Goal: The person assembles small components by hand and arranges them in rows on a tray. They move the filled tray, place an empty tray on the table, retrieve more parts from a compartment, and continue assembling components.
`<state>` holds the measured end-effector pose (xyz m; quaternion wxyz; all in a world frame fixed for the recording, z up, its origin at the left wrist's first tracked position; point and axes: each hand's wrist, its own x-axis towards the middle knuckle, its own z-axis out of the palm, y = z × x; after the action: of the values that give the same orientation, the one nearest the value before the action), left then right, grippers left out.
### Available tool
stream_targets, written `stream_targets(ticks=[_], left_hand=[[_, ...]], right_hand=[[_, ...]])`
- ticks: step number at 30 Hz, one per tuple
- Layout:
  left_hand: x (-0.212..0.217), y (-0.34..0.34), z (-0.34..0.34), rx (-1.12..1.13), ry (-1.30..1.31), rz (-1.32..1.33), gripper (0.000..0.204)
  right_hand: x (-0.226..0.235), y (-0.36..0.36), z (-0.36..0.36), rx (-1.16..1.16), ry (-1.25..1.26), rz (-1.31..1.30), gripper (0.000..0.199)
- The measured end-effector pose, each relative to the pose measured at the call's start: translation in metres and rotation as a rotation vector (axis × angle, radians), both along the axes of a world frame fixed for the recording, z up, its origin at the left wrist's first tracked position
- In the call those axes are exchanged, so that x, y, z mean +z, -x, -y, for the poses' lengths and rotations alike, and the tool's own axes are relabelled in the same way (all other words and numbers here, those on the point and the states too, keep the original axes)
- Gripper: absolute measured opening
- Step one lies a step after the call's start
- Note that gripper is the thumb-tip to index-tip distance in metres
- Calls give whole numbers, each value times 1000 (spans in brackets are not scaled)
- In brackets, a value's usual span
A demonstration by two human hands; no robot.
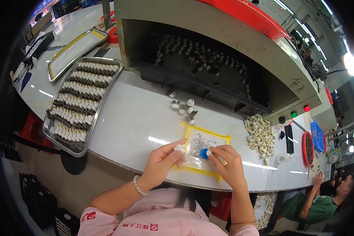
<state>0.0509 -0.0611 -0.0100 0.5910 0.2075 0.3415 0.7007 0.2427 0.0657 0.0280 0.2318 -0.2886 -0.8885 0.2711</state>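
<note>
My left hand (158, 162) pinches a small white plastic part (179, 149) between thumb and fingers, at the left edge of a yellow-taped work patch (195, 160). On that patch sits a small round blue cup (204, 153). Close against the cup's right side, my right hand (229, 164) is closed on a small whitish part (210, 153), mostly covered by the fingers. Whether the right fingertips also touch the cup, I cannot tell. Several loose white-and-grey parts (183, 108) lie on the white table just beyond the patch.
A metal tray (118, 65) with rows of white-and-grey parts stands left. Ahead, a box-like machine (161, 17) houses a black tray (149, 75) with similar parts. Right are a pile of cream parts (259, 135), a red bowl (304, 147) and a blue basket (318, 137). A co-worker (320, 208) sits far right.
</note>
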Motion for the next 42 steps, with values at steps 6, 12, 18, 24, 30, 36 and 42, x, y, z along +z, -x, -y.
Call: stream_targets(ticks=[6, 12, 18, 24, 30, 36, 42], left_hand=[[-14, -14, 0, -8, 2, 3, 27], [-14, -11, -2, -47, 52, -80, 18], [-12, -11, -3, -44, 53, -67, 18], [-10, -12, 0, -58, 75, -77, 18], [-14, -15, 1, -35, 60, -113, 16], [-11, -18, -4, -100, 64, -146, 16], [3, 12, 13, 1, 56, -210, 21]], right_hand=[[-9, -4, 11, -84, 440, -237, 26], [-12, 1, 20, -36, 604, -346, 25], [-6, 11, 25, 27, 582, -342, 25], [1, 13, 27, 65, 393, -256, 25], [4, 13, 27, 69, 401, -224, 23], [3, -2, 20, 79, 450, -187, 25], [-6, -57, -31, -379, -184, 49, 16]])
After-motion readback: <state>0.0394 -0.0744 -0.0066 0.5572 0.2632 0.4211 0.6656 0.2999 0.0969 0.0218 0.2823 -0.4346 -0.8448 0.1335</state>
